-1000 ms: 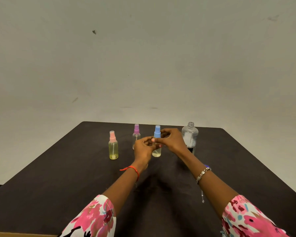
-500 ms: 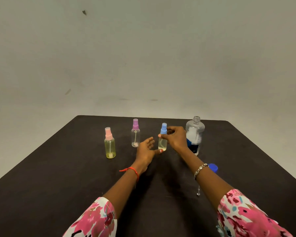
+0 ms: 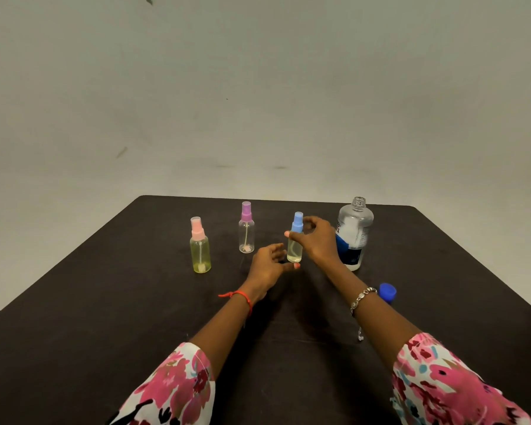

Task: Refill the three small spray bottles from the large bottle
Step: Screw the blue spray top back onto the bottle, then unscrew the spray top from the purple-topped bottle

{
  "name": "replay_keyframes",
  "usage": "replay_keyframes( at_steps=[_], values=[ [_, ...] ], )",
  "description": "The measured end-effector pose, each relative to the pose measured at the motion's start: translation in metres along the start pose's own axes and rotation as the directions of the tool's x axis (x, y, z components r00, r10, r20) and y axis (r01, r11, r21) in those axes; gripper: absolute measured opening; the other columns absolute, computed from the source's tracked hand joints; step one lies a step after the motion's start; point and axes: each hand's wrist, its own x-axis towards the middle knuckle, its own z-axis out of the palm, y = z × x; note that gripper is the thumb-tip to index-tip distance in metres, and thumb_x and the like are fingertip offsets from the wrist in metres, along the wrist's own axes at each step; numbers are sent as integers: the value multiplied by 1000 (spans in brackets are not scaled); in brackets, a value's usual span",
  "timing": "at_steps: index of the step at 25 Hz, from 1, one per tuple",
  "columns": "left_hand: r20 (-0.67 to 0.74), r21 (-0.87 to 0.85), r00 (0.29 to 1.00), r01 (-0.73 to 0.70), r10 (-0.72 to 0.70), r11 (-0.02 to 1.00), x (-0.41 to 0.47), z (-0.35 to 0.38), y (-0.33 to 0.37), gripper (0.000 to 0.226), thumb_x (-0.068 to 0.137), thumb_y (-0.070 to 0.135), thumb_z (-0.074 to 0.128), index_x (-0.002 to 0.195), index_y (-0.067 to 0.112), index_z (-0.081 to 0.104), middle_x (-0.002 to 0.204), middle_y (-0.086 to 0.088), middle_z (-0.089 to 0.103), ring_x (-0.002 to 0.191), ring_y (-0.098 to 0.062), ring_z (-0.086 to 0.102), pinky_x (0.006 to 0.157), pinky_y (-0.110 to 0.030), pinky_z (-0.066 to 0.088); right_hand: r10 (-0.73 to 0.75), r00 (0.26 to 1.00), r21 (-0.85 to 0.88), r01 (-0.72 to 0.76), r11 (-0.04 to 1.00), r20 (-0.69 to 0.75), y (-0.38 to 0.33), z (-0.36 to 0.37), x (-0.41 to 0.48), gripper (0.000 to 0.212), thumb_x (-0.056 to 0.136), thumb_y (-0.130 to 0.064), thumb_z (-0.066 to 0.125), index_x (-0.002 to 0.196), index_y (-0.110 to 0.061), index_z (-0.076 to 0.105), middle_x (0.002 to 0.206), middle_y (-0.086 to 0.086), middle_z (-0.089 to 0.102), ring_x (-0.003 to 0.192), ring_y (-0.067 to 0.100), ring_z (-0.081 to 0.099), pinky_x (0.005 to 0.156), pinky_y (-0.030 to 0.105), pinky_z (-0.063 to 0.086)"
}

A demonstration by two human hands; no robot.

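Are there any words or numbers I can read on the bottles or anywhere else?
No text here can be read.
Large bottle: its white and blue label has print, too small and blurred to read.
Pink-capped spray bottle: no words seen.
Purple-capped spray bottle: no words seen.
Blue-capped spray bottle: no words seen.
Loose blue cap: no words seen.

The right hand [image 3: 318,243] covers part of the neck of the blue-capped spray bottle [image 3: 295,248], so the grip there is only partly seen. It also hides the lower left side of the large bottle [image 3: 353,233], whose label print is too small to read. The right forearm hides part of the blue cap [image 3: 387,291] lying on the table [image 3: 74,317]. A small clear object [image 3: 361,335] beside that forearm is too tiny to identify. The table's near corners and both floral sleeves [image 3: 172,388] are cut off by the frame.
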Motion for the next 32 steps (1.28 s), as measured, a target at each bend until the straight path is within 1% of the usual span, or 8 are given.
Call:
replay_keyframes(
  at_steps=[2,5,9,15,19,22,26,32],
  values=[
    [-44,12,998,-35,36,999,-3,-2,2,70,71,-1,72,132,-2,39,129,-19,52,119,-25,52,96,-29,45,-39,993,50,45,998,-115,-6,0,-5,55,76,-23,74,121,-3,50,122,16,52,110,26,52,90,32,46],
    [-153,61,982,-105,114,993,-7,-10,7,53,71,1,73,119,-2,52,115,-19,61,99,-21,60,86,-26,49,-222,941,60,244,968,-255,-23,1,-12,39,79,-19,69,112,-7,51,116,12,52,101,15,49,78,4,38],
    [-322,204,926,-137,199,969,-6,-26,9,41,72,6,73,110,0,58,101,-11,62,88,-17,58,74,-20,47,-376,918,63,385,921,-124,-46,16,-12,27,81,-11,66,105,-6,53,110,11,51,92,10,47,69,6,35],
    [-497,284,839,-86,223,955,13,-41,7,68,70,5,74,127,4,37,133,-14,36,122,-26,41,103,-34,37,-228,967,63,222,973,115,-51,52,8,44,82,-12,66,120,-3,47,119,16,53,99,18,49,86,28,43],
    [-445,255,884,-25,140,967,26,-47,2,77,77,6,68,140,3,23,146,-15,27,136,-28,28,111,-38,29,-126,977,103,110,989,170,-48,71,19,49,81,-14,67,125,-2,47,122,16,54,111,25,52,86,27,44],
    [-371,167,921,-61,120,984,29,-48,-1,57,85,0,55,137,5,32,142,-14,38,131,-25,37,101,-33,43,-121,978,116,102,988,172,-49,81,19,33,81,-10,67,111,-1,56,111,17,61,93,17,55,71,14,40],
    [-408,135,901,-97,145,986,26,-51,-1,35,88,-3,47,123,2,45,119,-12,50,104,-13,48,60,-9,46,-122,975,78,110,991,184,-50,81,16,26,81,-11,67,105,0,60,105,17,64,84,12,51,60,9,36],
    [-358,143,917,-130,173,981,10,-53,4,36,83,8,61,118,6,50,106,-4,54,101,-16,53,89,-30,48,-129,980,57,122,991,149,-65,57,4,26,77,-18,72,92,1,66,92,16,68,76,14,56,63,16,42]
  ],
)
